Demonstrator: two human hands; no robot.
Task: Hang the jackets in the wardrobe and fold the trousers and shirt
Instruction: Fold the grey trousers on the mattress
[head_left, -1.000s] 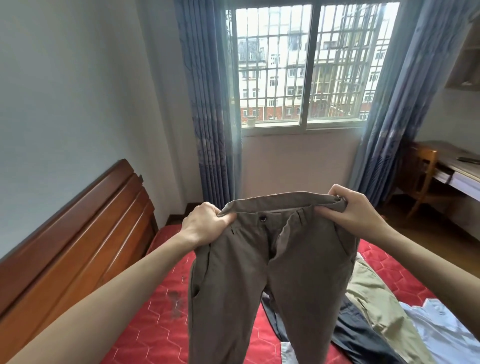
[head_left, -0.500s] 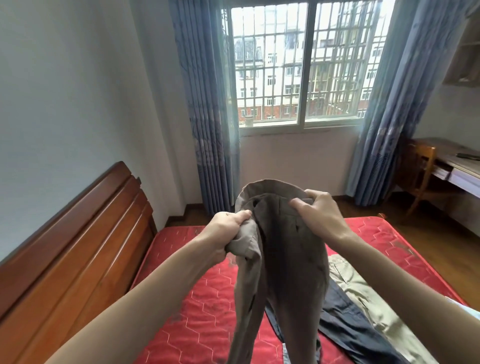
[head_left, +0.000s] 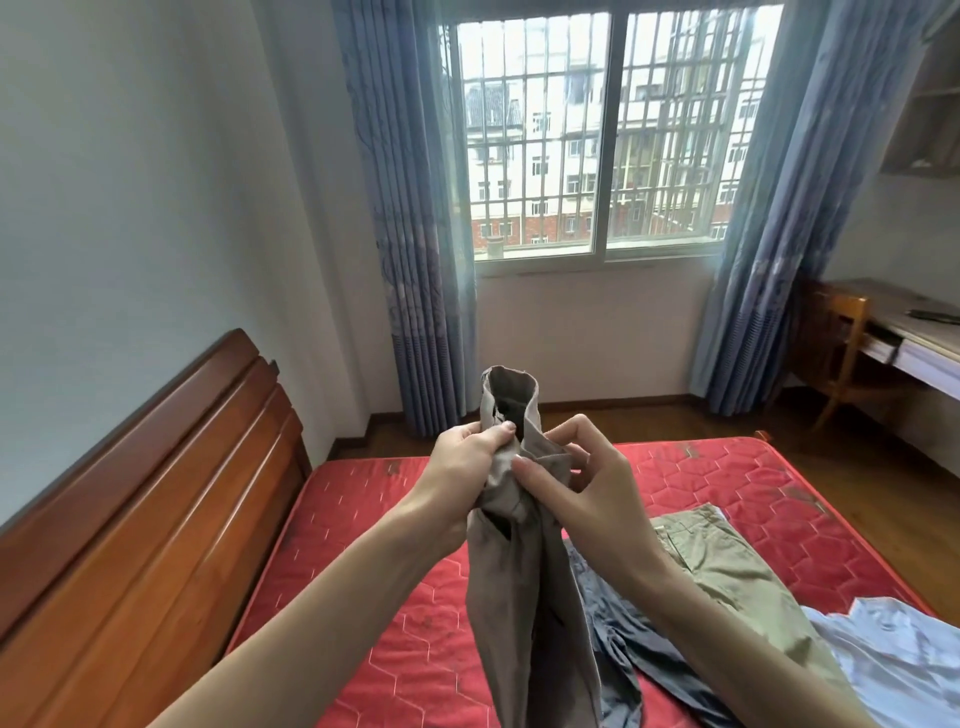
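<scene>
While the grey-brown trousers (head_left: 524, 561) hang lengthwise above the red mattress (head_left: 363, 525), the left hand (head_left: 460, 467) and right hand (head_left: 582, 499) both pinch the bunched waistband together, with khaki trousers (head_left: 737, 571), dark trousers (head_left: 623, 623) and a pale shirt (head_left: 893, 660) by the mattress's right edge.

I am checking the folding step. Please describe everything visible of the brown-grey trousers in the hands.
The brown-grey trousers look like plain woven cloth. They are folded lengthwise, waistband up, legs hanging below the picture's edge over the red mattress. The left hand and right hand pinch them below the waistband.
</scene>
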